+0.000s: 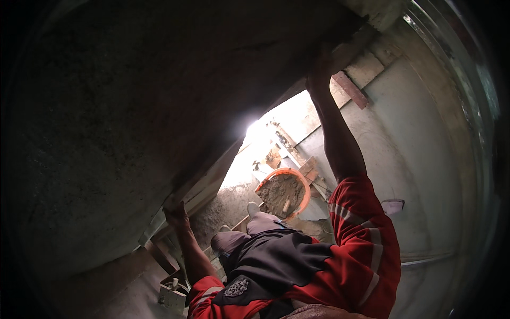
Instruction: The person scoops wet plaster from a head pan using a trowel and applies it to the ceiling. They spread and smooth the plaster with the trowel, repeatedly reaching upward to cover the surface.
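Construction site, plastering or masonry stage. Raw grey render on the big wall (106,117), bare cement wall (425,159) opposite, rough timber planks (297,154) as formwork or scaffold. Orange tub (287,192) full of wet mortar on the ground. Loose red brick (349,89) wedged up high. Dusty, unfinished, daylight through an open gap.

We press our left hand (176,215) and right hand (319,74) against a dark rough concrete slab (133,106) overhead; below stands a round orange plastic tub (304,183) of grey mortar.

Concrete floor (425,159): orange mortar basin (284,192), wood scraps (309,169), small box (172,293).
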The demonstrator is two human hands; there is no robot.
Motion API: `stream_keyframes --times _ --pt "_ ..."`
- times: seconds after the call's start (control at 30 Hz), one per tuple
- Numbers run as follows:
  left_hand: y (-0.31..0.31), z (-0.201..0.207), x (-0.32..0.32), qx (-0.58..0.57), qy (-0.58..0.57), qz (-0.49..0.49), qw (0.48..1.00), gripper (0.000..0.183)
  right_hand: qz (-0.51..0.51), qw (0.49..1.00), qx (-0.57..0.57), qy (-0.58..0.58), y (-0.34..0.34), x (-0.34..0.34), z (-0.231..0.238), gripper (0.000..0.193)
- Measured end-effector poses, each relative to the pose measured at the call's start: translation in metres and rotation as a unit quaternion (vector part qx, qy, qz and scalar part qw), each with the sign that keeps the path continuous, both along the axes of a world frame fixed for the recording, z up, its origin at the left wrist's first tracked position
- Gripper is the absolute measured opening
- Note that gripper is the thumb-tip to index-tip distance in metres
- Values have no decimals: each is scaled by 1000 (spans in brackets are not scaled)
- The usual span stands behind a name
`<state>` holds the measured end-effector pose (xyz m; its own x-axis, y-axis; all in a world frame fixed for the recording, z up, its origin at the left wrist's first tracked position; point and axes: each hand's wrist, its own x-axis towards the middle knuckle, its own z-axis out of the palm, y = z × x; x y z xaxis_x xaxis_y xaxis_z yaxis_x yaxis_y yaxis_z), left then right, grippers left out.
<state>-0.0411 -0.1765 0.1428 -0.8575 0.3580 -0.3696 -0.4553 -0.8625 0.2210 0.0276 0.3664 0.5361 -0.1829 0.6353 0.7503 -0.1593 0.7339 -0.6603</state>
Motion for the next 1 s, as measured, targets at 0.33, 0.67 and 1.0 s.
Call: stream_keyframes --times 0.33,0.67,1.0 --pt "-27 -1 -10 2 10 21 1000 52 -41 958 -284 18 -17 -16 4 40" --pt "-62 -9 -19 -10 36 19 999 50 132 971 -196 -23 -142 -7 50 37" --pt "-97 -32 -32 -45 12 22 999 45 68 991 59 -98 -132 -16 16 38"
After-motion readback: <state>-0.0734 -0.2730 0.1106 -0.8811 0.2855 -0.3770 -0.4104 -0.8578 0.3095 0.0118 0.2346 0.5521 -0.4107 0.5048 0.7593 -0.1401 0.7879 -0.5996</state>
